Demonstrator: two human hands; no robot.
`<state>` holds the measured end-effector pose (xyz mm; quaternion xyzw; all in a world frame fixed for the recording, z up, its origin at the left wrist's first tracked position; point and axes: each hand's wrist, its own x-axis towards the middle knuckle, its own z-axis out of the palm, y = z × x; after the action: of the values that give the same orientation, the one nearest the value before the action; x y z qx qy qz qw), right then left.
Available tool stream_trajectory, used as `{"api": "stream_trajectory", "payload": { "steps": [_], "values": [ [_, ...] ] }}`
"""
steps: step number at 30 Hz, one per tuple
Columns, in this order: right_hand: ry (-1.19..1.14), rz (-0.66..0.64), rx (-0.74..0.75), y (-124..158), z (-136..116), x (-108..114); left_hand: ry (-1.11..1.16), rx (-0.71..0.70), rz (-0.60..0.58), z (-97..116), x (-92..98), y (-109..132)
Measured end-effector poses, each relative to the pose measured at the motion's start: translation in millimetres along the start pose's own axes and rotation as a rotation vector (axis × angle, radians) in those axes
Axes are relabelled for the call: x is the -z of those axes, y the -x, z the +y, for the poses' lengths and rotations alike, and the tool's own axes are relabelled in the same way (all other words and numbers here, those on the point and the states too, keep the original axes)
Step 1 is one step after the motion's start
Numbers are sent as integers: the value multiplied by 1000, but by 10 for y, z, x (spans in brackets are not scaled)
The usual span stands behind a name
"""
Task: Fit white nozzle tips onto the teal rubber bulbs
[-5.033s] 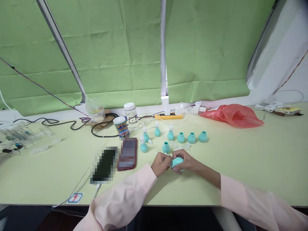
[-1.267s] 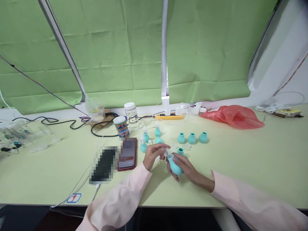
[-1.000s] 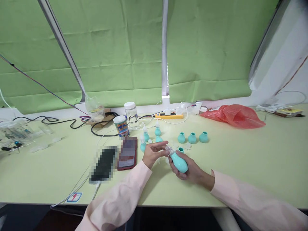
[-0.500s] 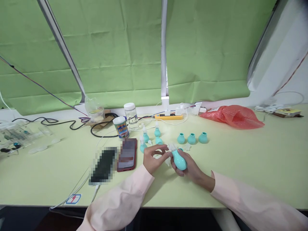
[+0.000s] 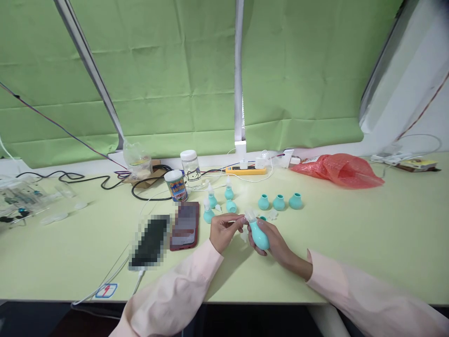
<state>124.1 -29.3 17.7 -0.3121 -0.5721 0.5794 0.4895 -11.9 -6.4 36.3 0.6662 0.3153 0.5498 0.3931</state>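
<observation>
My right hand is wrapped round a teal rubber bulb with a clear nozzle at its top, held tilted above the table. My left hand pinches at the nozzle's tip with thumb and fingers. Behind the hands stand three open teal bulbs in a row. Further left are several bulbs fitted with clear nozzles. Small clear loose parts lie between them.
Two phones lie left of my hands, one on a charging cable. A printed can, a clear jar, a power strip, black cables and a red plastic bag line the back of the pale green table.
Over five seconds the bulb went from lying low between both hands to raised with a nozzle on it. In the last second my left fingers closed onto the nozzle tip.
</observation>
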Motion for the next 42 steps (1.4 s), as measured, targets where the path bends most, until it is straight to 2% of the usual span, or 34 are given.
{"api": "stream_trajectory", "payload": {
  "steps": [4,6,8,10,13,15,18,21,23,25,27,29,31,33,35,38,40,42],
  "values": [
    [175,105,103,54,2,-44,-234,-224,122,-26,-32,79],
    [250,144,150,74,4,-57,-273,-257,153,-28,-52,106],
    [271,153,168,79,6,-60,-215,-165,153,-20,-61,100],
    [221,135,157,70,4,-54,-39,32,113,-15,-52,60],
    [83,79,111,46,-7,-40,370,377,-28,-32,-10,-22],
    [1,31,69,35,-18,-31,588,525,-133,-52,22,-57],
    [-126,-38,-36,25,-45,-17,740,596,-235,-65,59,-72],
    [-287,-79,-180,15,-91,13,758,582,-246,-46,89,-81],
    [-388,-98,-256,9,-131,44,692,554,-210,-35,111,-97],
    [-434,-111,-271,7,-170,72,473,489,-162,-43,130,-114],
    [-424,-123,-245,11,-196,86,78,353,-99,-74,137,-118],
    [-395,-134,-222,17,-204,85,-387,158,-67,-126,128,-104],
    [-363,-135,-203,19,-194,76,-772,-10,-109,-185,107,-81],
    [-312,-138,-171,15,-174,64,-990,-59,-208,-234,86,-61],
    [-235,-152,-132,9,-150,52,-1078,-39,-265,-250,76,-52],
    [-52,-148,-84,4,-114,25,-1033,-29,-181,-190,88,-52],
    [119,-98,-48,8,-87,1,-856,-30,-74,-111,105,-47],
    [278,-48,-8,16,-59,-23,-584,15,-27,-35,112,-33]
  ]
}}
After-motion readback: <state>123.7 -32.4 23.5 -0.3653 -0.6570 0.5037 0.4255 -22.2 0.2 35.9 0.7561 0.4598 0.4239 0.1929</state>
